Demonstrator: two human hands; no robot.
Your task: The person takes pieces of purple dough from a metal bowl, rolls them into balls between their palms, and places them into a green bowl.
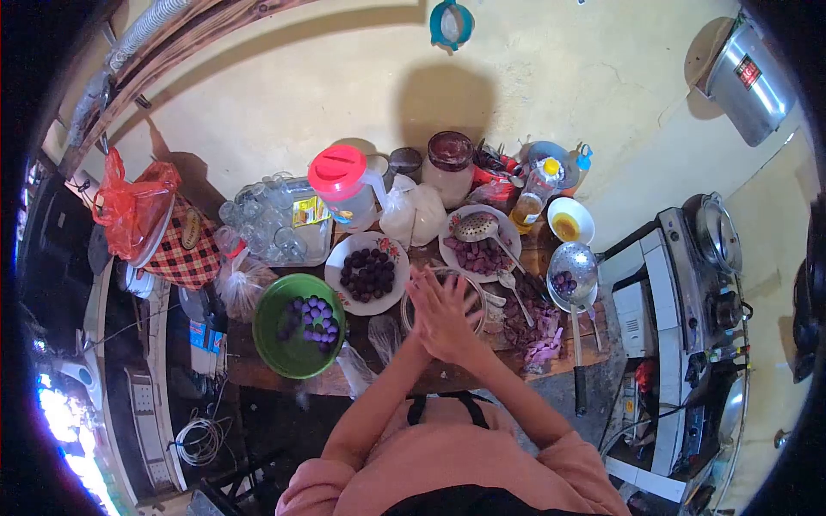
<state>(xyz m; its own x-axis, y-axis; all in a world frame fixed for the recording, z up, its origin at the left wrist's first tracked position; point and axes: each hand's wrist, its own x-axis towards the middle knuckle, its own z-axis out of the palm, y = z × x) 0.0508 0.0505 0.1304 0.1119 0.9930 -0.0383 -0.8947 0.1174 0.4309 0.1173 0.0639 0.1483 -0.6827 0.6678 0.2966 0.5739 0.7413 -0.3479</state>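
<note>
My left hand (420, 320) and my right hand (454, 322) are pressed palm to palm, fingers stretched, over a clear glass bowl (478, 303). Whatever lies between the palms is hidden. Left of them, a flowered white plate (394, 251) carries dark purple balls (370, 273). Lighter purple balls (314, 320) sit in a green basin (274, 357). Behind my right hand, another plate (448, 225) bears purple chunks (476, 256) and a slotted ladle (476, 227). A spoon (520, 297) lies beside purple peelings (540, 331) on the table.
At the back stand a red-lidded pitcher (348, 193), white-filled plastic bags (413, 213), a jar (448, 168) and an oil bottle (532, 199). Glasses fill a tray (320, 249) at left. A long-handled strainer (573, 268) rests at right, near a stove (686, 267).
</note>
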